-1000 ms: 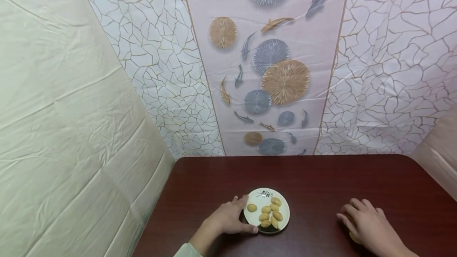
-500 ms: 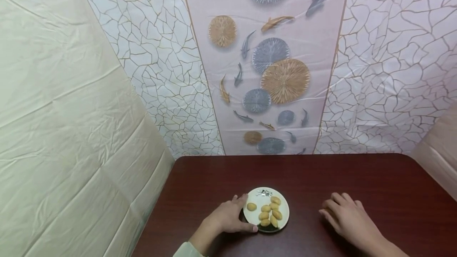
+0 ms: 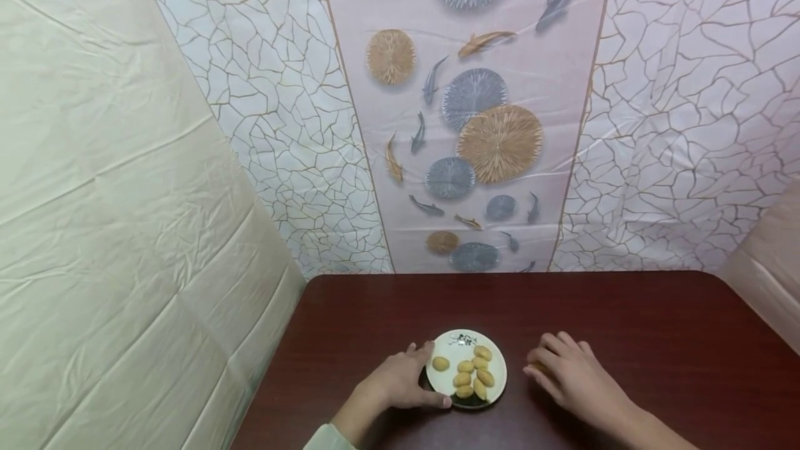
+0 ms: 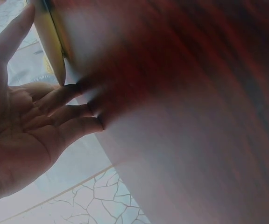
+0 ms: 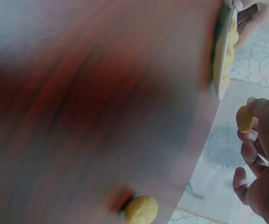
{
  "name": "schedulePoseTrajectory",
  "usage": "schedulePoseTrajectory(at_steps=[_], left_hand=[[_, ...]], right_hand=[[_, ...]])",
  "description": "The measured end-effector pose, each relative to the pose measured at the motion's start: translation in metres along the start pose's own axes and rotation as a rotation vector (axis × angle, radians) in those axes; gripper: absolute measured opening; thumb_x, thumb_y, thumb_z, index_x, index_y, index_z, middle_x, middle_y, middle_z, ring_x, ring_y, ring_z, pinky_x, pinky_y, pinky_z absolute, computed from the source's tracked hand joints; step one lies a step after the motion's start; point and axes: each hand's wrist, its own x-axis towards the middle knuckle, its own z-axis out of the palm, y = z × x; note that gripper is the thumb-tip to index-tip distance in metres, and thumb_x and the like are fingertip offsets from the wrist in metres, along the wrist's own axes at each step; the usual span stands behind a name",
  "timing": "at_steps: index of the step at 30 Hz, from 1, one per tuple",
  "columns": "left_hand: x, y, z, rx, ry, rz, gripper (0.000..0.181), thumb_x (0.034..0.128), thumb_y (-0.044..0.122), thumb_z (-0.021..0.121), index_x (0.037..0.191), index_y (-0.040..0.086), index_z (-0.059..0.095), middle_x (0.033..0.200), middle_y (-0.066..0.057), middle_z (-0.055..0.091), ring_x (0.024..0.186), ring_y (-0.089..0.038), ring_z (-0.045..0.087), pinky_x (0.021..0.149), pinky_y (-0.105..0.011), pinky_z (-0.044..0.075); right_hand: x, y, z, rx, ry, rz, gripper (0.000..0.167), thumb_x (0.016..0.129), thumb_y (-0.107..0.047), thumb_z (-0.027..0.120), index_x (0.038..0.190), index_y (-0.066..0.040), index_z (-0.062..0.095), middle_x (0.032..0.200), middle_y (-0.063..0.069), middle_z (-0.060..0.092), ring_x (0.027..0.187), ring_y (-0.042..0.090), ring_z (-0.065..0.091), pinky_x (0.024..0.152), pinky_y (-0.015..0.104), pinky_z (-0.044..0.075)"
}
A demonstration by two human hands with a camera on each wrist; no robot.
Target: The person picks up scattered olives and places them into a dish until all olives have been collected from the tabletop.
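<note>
A round white plate with a dark floral print lies on the table, holding several small yellow oval fruits of unclear kind. Spread at the plate's left side, my left hand touches the rim with thumb and forefinger. In the left wrist view the thumb lies along one side of the plate. My right hand is just right of the plate, above the table. Its thumb and fingertips pinch a yellow oval fruit, mostly hidden in the head view.
Another yellow fruit sits on the table in the right wrist view, away from the plate. The dark red-brown table ends at a patterned cloth backdrop. A pale cloth wall stands at the left.
My right hand has moved left across the table toward the plate, carrying the yellow oval fruit. The left hand and the plate stay where they were.
</note>
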Motion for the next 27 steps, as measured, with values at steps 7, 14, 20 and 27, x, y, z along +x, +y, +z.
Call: schedulePoseTrajectory(at_steps=[7, 14, 20, 27], left_hand=[[0.001, 0.000, 0.002, -0.001, -0.003, -0.006, 0.117, 0.0844, 0.074, 0.085, 0.174, 0.015, 0.037, 0.169, -0.023, 0.052, 0.158, -0.042, 0.050, 0.125, -0.057, 0.048], [0.002, -0.001, 0.002, -0.005, 0.002, -0.004, 0.117, 0.0843, 0.074, 0.085, 0.174, 0.014, 0.037, 0.168, -0.020, 0.054, 0.158, -0.041, 0.050, 0.126, -0.058, 0.048], [0.000, 0.000, 0.000, -0.007, 0.010, -0.001, 0.117, 0.0837, 0.073, 0.086, 0.173, 0.014, 0.038, 0.167, -0.024, 0.054, 0.157, -0.043, 0.052, 0.124, -0.057, 0.049], [0.001, -0.001, 0.001, -0.002, 0.019, -0.002, 0.118, 0.0829, 0.075, 0.085, 0.173, 0.015, 0.038, 0.167, -0.027, 0.052, 0.155, -0.045, 0.053, 0.123, -0.057, 0.050]], right_hand=[[0.013, -0.012, 0.005, 0.045, -0.018, -0.023, 0.011, 0.097, -0.043, 0.081, 0.094, -0.034, 0.075, 0.095, -0.021, 0.057, 0.089, 0.001, 0.044, 0.073, 0.024, 0.027], [0.026, -0.022, 0.011, 0.059, -0.034, -0.034, 0.019, 0.085, -0.028, 0.092, 0.095, -0.031, 0.077, 0.095, -0.019, 0.058, 0.089, 0.001, 0.044, 0.074, 0.024, 0.028], [0.036, -0.030, 0.015, 0.087, -0.040, -0.059, 0.011, 0.095, -0.035, 0.086, 0.097, -0.030, 0.077, 0.098, -0.018, 0.058, 0.090, 0.000, 0.042, 0.075, 0.024, 0.028], [0.044, -0.034, 0.025, 0.100, -0.046, -0.069, 0.012, 0.093, -0.033, 0.087, 0.098, -0.029, 0.077, 0.098, -0.017, 0.058, 0.089, 0.002, 0.042, 0.074, 0.025, 0.028]])
